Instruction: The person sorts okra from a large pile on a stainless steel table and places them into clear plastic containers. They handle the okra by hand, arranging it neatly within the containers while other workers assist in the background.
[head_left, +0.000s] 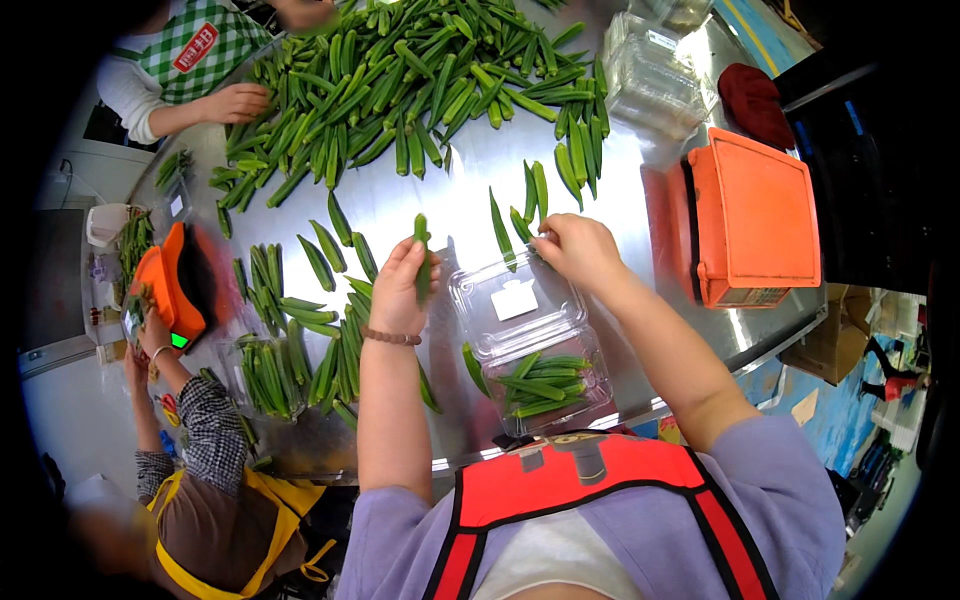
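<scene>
Upright between thumb and fingers, my left hand (403, 274) holds a green okra pod (422, 259). My right hand (577, 247) has its fingertips curled at the lower end of a short okra pod (520, 223) on the metal table; whether they grip it is hidden. Two more pods (535, 189) lie just beyond these fingers, and a longer pod (501, 229) lies to their left. In front of me an open clear plastic clamshell box (600, 397) has several okra pods (544, 386) in its base. Its lid (465, 300) is folded back away from me and bears a white label (514, 300).
A large okra heap (420, 75) covers the far side of the steel table (472, 199). Stacked clamshell boxes (652, 82) and an orange crate (757, 217) stand right. Left are loose pods, a filled box (270, 375), an orange scale (169, 274) and two co-workers' hands (238, 103).
</scene>
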